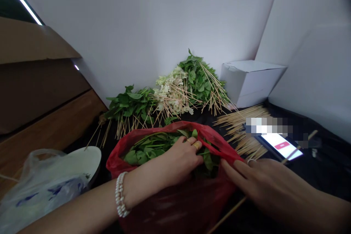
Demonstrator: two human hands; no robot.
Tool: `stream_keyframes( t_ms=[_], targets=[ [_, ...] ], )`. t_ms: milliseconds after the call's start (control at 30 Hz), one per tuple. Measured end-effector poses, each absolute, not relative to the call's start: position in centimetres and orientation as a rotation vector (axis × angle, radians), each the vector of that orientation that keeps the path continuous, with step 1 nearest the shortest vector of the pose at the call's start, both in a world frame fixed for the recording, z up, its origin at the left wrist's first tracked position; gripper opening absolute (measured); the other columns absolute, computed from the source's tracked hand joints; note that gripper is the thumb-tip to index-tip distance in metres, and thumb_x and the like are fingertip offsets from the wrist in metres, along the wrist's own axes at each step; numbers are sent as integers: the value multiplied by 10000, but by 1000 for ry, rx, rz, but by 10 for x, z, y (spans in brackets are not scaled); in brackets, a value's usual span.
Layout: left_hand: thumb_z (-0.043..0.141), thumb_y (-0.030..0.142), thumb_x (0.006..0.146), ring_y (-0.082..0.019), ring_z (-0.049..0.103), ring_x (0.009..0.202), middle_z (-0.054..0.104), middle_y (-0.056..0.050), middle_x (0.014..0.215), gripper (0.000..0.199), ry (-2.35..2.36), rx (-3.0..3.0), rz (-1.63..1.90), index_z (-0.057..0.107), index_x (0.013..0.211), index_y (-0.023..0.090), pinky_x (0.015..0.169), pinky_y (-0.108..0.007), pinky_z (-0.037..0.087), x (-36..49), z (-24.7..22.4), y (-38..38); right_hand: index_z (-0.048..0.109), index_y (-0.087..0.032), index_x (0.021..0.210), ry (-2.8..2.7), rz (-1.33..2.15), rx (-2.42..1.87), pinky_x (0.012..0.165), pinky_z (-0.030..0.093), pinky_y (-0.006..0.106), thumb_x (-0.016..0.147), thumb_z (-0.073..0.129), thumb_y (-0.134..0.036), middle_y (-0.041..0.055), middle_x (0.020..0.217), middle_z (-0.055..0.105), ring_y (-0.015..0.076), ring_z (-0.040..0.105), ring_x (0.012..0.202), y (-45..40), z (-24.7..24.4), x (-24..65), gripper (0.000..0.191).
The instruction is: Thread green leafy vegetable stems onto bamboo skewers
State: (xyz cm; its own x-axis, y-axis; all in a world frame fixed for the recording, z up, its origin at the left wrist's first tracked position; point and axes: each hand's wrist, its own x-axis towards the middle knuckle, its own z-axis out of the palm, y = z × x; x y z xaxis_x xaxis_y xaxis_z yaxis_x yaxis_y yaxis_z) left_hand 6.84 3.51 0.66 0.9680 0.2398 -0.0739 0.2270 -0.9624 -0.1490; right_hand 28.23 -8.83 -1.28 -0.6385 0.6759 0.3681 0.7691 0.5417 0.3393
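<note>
A red plastic bag [175,204] stands open at the front, with leafy greens [149,148] inside. My left hand [183,157], with rings and a pearl bracelet, reaches into the bag's mouth; its fingers are curled down among the leaves, and what the fingertips hold is hidden. On the bag's right rim, my right hand [257,177] is closed on the red plastic. A bamboo skewer [230,214] slants below and behind my right hand, its upper end showing near the phone. Loose skewers [241,124] lie beyond the bag to the right.
Skewered greens [131,104] and pale leafy pieces [172,87] are heaped by the back wall, with more greens [200,76] beside a white box [249,80]. A lit phone [282,146] lies right. At left are a white bowl [94,157], a clear bag [41,190] and cardboard [35,80].
</note>
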Motion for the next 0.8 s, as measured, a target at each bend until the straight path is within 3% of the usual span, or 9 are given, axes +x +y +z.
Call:
stream_keyframes(
  t_ms=[200,300,400,500,633,733,800],
  targets=[
    [709,96,787,-233,695,909,715,-50,993,222,-538,-3219,303,687,983,197,796,-321,529,41,51,48,668,-91,1133,-2589,-665,-1236,409,383,287,629,473,37,32,733,733,146,615,447,-88,-14,283,555],
    [659,71,832,-198,696,937,730,-32,1015,202,-658,-3431,78,684,986,199,822,-284,526,20,71,60,685,-83,1087,-2564,-651,-1210,380,374,301,598,477,33,17,677,712,152,603,408,-87,-15,282,544],
    [609,201,930,-179,720,885,759,-20,1004,200,-916,-3583,-181,690,1111,220,784,-273,557,-2,86,68,686,-77,1072,-2587,-635,-1217,385,389,302,585,475,57,19,690,720,155,627,435,-86,-15,281,547],
    [617,328,927,-201,749,806,785,-40,982,255,-1283,-3574,-557,686,1153,233,679,-286,594,-19,92,72,673,-79,1086,-2594,-631,-1221,406,405,297,607,482,79,25,728,736,155,649,480,-84,-17,282,540],
    [566,228,906,-259,730,1054,741,-106,1219,222,-1235,-3229,-994,685,1093,225,857,-387,612,-29,69,71,676,-113,1058,-2625,-595,-1232,415,393,301,656,522,58,31,754,740,161,655,490,-82,-21,281,463],
    [482,22,842,-251,628,1260,678,-112,1345,389,-915,-3099,-705,694,1106,214,1045,-444,523,-31,39,60,677,-132,1011,-2655,-555,-1246,415,381,296,677,525,52,22,739,730,157,651,487,-81,-22,279,411],
    [504,-10,804,-277,595,1309,678,-112,1356,481,-751,-3124,-399,709,1159,243,1073,-490,499,-34,27,45,666,-142,997,-2690,-520,-1234,418,376,289,686,509,60,19,745,727,150,643,494,-82,-20,277,403]
  ],
)
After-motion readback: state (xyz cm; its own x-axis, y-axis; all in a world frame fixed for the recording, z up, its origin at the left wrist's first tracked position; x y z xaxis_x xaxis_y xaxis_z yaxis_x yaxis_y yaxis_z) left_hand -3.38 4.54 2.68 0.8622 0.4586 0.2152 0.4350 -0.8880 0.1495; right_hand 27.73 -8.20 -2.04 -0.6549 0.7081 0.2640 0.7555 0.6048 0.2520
